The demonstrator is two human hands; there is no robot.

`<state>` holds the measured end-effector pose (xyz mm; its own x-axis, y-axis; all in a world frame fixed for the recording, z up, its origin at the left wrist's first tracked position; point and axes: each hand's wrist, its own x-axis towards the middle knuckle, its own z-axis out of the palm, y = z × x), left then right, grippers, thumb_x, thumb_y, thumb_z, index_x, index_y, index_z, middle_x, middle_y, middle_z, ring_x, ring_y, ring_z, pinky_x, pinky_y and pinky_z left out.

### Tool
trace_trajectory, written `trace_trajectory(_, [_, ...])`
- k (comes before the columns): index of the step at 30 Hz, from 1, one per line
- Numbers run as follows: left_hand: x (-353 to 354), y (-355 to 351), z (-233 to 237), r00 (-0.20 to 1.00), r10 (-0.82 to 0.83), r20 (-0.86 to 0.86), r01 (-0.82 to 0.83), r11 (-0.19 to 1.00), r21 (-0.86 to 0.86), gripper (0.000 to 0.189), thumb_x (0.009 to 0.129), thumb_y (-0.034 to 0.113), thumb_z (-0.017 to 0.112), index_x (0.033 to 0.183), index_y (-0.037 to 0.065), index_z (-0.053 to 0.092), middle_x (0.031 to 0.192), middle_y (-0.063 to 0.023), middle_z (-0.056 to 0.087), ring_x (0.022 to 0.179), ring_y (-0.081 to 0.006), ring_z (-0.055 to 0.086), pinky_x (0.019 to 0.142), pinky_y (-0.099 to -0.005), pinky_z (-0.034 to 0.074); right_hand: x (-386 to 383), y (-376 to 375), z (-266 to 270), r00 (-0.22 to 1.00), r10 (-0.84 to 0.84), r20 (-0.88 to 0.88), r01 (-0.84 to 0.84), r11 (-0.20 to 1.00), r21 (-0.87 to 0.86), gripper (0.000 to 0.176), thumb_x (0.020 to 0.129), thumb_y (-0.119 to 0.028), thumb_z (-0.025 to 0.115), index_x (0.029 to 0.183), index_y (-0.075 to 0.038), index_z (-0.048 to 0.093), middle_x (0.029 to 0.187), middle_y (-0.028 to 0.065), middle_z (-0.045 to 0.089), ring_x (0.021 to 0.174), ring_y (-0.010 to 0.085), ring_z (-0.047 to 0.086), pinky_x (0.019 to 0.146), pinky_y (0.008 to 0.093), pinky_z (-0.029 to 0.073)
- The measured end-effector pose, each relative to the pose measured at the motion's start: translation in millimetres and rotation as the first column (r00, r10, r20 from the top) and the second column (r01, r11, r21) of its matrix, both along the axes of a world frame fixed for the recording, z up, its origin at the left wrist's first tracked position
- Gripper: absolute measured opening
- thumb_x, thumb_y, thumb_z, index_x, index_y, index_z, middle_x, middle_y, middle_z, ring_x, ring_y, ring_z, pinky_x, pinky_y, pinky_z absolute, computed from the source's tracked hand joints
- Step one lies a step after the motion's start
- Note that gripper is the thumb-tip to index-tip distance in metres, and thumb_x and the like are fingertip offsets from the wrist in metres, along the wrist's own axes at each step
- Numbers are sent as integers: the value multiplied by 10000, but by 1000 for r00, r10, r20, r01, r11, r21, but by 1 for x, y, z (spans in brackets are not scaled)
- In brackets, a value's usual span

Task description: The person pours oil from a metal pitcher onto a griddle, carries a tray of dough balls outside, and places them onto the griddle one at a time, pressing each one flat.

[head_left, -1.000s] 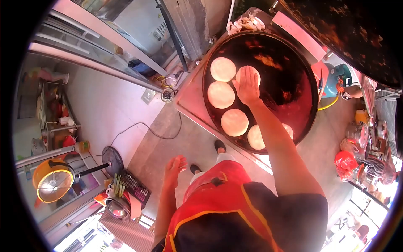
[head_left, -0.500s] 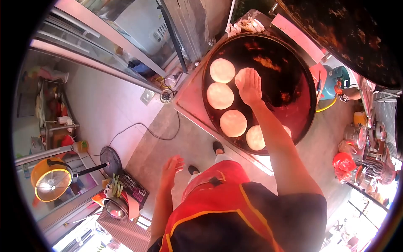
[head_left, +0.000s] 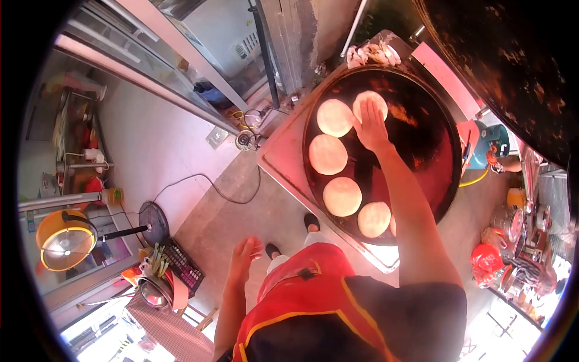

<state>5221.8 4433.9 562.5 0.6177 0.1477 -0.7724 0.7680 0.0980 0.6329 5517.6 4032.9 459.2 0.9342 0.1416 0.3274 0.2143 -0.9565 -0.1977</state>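
My right hand (head_left: 373, 129) lies over a pale dough round (head_left: 367, 100) on the big dark griddle pan (head_left: 422, 151). Its fingers are stretched out flat on the dough and grip nothing. Just left of that hand is another dough round (head_left: 335, 117), and more follow along the rim: one (head_left: 328, 154), one (head_left: 342, 196) and one (head_left: 374, 219). A further round is mostly hidden behind my right forearm. My left hand (head_left: 243, 256) hangs above the floor beside my red apron (head_left: 295, 289), loosely open and holding nothing.
A large blackened lid (head_left: 512, 66) is raised at the upper right. Crumpled paper (head_left: 374, 54) lies behind the pan. A blue gas cylinder (head_left: 490, 145) stands to the right, with a person's hand (head_left: 511, 164) near it. A yellow fan (head_left: 66, 240) stands at the left.
The dough round under my right hand now lies flat near the far rim, and the hand has drawn back partly off it. The view has shifted slightly. My left hand still hangs free.
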Motion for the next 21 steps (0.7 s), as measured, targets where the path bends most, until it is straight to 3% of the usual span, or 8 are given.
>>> trace_trajectory(9, [-38,13,-7,993,118,-6,-118,993,9,362,931,322,491,1107,12,555,1007,-105,625,888,-180,606,736,-289,482,71,26,22,918,-40,-395,72,995,67,711,924,-537,260,1405,-13,236,1486,159,164,1390,265,115,1125,407,91])
trace_trajectory(13, [-63,25,-10,984,178,31,-178,984,14,339,924,339,498,1079,48,576,964,-74,635,859,-164,612,727,-284,482,38,66,52,987,19,160,-19,1000,-4,532,913,-368,441,1292,5,432,1295,208,466,1241,329,398,1055,430,269])
trace_trajectory(14, [-70,28,-10,981,190,31,-191,981,19,335,924,335,498,1077,47,577,960,-74,637,857,-162,612,726,-283,483,11,90,77,953,131,272,-204,945,257,395,880,-239,521,1173,26,530,1156,219,560,1116,354,498,977,435,362])
trace_trajectory(15, [-79,30,-9,978,204,33,-205,978,24,331,925,331,499,1076,46,577,955,-74,638,855,-161,613,725,-282,484,-28,121,112,970,204,129,-238,893,382,336,871,-192,527,1118,34,549,1137,219,558,1076,355,517,935,430,397])
trace_trajectory(16, [-90,35,-10,975,219,41,-220,975,15,331,926,329,497,1075,44,577,951,-75,638,852,-160,613,724,-280,485,-58,148,112,898,310,311,-390,888,242,317,856,-181,536,1104,16,538,1062,193,577,1002,356,536,881,427,419])
trace_trajectory(18, [-120,45,-10,962,267,58,-268,964,7,331,929,325,493,1075,40,577,944,-77,638,848,-157,613,722,-276,486,-142,210,142,864,496,87,-492,794,357,356,853,-183,571,1178,-44,523,1060,162,585,978,339,558,866,405,433])
trace_trajectory(19, [-138,52,-11,957,279,77,-278,960,-15,332,931,324,490,1075,38,576,946,-78,637,849,-157,612,722,-274,486,-177,234,130,745,661,-86,-526,662,534,335,827,-145,588,1138,-32,539,1035,166,587,959,344,554,825,406,449])
trace_trajectory(21, [-179,68,-11,933,339,124,-335,941,-49,336,934,322,483,1076,32,574,951,-80,634,853,-156,611,722,-269,485,-268,293,95,608,793,38,-675,491,551,350,834,-171,602,1149,-34,534,1065,161,587,980,324,565,828,399,466])
